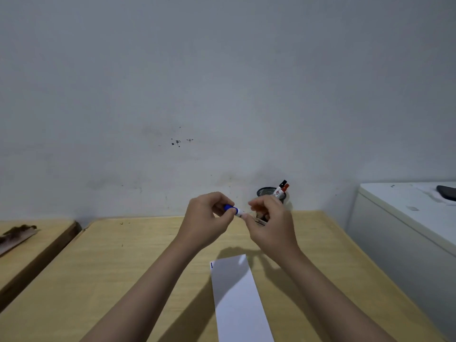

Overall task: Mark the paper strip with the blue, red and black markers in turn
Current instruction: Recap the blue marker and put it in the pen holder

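Both hands hold the blue marker (234, 210) level above the wooden table (138, 265). My left hand (207, 218) grips its blue end, and my right hand (271, 223) pinches its white barrel. Whether the cap is on I cannot tell. The white paper strip (238, 299) lies flat below my hands, with a short blue mark (211, 265) at its far left corner. The red marker (283, 190) and the black marker (282, 184) stand in a black mesh pen cup (265, 192) by the wall, behind my right hand.
A white cabinet (399, 218) stands to the right of the table, with a dark object (446, 192) on top. A second wooden surface (32, 245) lies at the left with a worn strip (17, 236) on it. The grey wall rises behind.
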### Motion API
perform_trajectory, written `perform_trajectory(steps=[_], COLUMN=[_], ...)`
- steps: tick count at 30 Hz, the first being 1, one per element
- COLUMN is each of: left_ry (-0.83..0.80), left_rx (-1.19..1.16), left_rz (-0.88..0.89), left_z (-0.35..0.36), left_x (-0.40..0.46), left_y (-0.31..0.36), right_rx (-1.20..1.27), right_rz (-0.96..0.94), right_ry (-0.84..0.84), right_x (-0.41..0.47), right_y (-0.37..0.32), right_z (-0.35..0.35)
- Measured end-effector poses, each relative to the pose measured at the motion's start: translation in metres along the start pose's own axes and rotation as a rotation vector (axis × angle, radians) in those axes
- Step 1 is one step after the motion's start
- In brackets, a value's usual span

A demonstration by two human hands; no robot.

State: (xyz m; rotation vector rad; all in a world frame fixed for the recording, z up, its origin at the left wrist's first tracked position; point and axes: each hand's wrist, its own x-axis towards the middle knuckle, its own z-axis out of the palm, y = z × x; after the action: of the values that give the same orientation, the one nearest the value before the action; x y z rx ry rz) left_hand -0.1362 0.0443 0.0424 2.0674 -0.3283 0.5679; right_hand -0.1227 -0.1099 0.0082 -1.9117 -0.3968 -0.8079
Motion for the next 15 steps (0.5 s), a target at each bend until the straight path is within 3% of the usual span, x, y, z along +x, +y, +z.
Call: perform_trajectory(steps=[3, 8, 15], left_ry=[-0.037, -0.054, 0.046], left_rx=[0.025, -0.007, -0.082], left_rz=[0.034, 0.066, -0.049], left_z=[0.011, 0.036, 0.095], left_x=[0.016, 0.047, 0.087], left_y=[0.006, 0.010, -0.024], right_rx=[-0.091, -0.167, -0.019], right_rz=[-0.226, -0.288, -0.060], right_ry=[-0.118, -0.165, 0.260], right_x=[0.013, 0.037, 0.098], right_y=[0.014, 0.035, 0.064], right_z=[-0.012, -0.031, -0.056])
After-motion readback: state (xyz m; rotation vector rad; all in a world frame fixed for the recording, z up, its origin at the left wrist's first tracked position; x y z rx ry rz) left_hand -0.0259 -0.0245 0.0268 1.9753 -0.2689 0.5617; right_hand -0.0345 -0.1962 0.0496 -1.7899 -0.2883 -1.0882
